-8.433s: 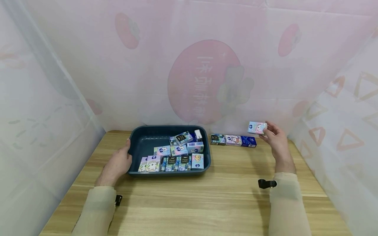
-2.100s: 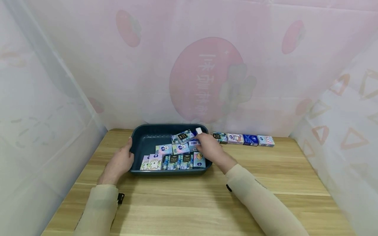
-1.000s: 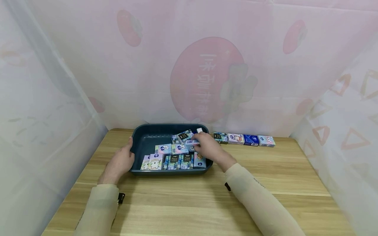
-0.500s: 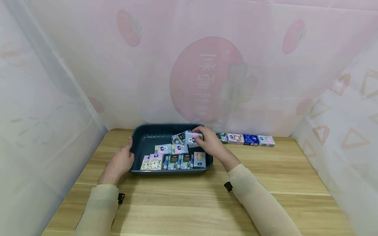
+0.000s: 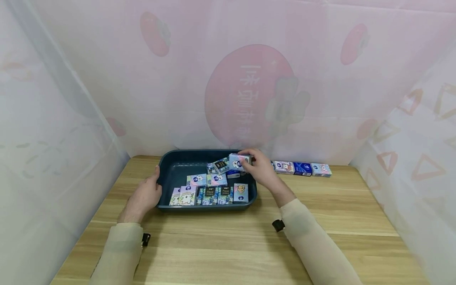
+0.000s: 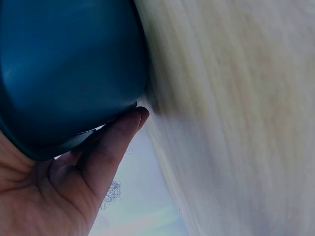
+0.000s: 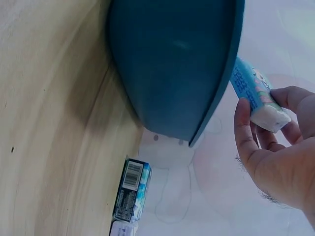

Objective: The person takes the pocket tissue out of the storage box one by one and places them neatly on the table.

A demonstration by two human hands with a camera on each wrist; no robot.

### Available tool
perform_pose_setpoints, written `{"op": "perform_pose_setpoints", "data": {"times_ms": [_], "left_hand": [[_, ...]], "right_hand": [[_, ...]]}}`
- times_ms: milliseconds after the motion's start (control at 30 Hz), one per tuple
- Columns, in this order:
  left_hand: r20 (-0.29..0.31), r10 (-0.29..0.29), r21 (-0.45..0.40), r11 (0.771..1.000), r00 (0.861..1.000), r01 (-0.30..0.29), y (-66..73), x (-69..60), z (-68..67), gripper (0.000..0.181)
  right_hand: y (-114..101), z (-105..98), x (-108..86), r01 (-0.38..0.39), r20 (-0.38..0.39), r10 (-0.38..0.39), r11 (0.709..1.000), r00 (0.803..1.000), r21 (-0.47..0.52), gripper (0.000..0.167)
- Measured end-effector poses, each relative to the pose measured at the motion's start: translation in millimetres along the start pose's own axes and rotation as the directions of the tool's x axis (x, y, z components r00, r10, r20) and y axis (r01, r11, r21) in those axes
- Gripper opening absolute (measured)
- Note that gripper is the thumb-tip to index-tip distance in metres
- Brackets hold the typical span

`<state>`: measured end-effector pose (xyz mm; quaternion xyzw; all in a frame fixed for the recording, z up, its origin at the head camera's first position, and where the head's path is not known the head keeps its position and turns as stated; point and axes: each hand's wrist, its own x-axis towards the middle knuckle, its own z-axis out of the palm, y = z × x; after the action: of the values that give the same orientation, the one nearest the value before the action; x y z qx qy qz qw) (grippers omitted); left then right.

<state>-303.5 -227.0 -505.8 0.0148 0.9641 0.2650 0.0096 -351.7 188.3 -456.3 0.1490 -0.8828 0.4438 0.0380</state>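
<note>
My right hand (image 5: pixel 263 168) pinches a light-blue tissue pack (image 5: pixel 238 162) over the back right corner of the dark teal tray (image 5: pixel 174 158). In the right wrist view the pack (image 7: pixel 258 96) is between thumb and fingers of the hand (image 7: pixel 283 162), above the tray's rim. My left hand (image 5: pixel 143 196) grips the tray's left end; in the left wrist view its fingers (image 6: pixel 113 147) curl under the rim of the tray (image 6: pixel 74 73). Inside the tray lie several packs: purple-white ones (image 5: pixel 187 196), black-and-blue ones (image 5: pixel 210 196), one with orange figures (image 5: pixel 241 193), and a dark blue one (image 5: pixel 233 174).
To the right of the tray, a row of packs runs along the table's back edge: a partly hidden one, a white-purple pack (image 5: pixel 284 167), a dark blue pack (image 5: pixel 302 169) and a light-blue pack (image 5: pixel 321 170). A printed curtain (image 5: pixel 178 99) stands behind the wooden table (image 5: pixel 213 245).
My right hand has lifted the light-blue pack from among the others, up and to the right, uncovering the dark blue pack. Earlier, a light-blue pack joined the row's right end. My left hand keeps its grip.
</note>
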Motion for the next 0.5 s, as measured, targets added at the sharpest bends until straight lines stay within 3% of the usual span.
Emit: {"op": "perform_pose_setpoints", "data": {"times_ms": [300,500], "left_hand": [[0.001,-0.009,-0.001,1.000,1.000,0.009,-0.5,0.6,0.9,0.076],[-0.003,0.003,-0.005,1.000,1.000,-0.003,-1.5,1.3,1.6,0.077]], "right_hand": [[12,-17,0.0,-0.100,-0.059,0.110,0.982,0.992,0.160,0.046],[19,-33,-0.6,-0.110,-0.074,0.134,0.956,0.988,0.271,0.058]]}}
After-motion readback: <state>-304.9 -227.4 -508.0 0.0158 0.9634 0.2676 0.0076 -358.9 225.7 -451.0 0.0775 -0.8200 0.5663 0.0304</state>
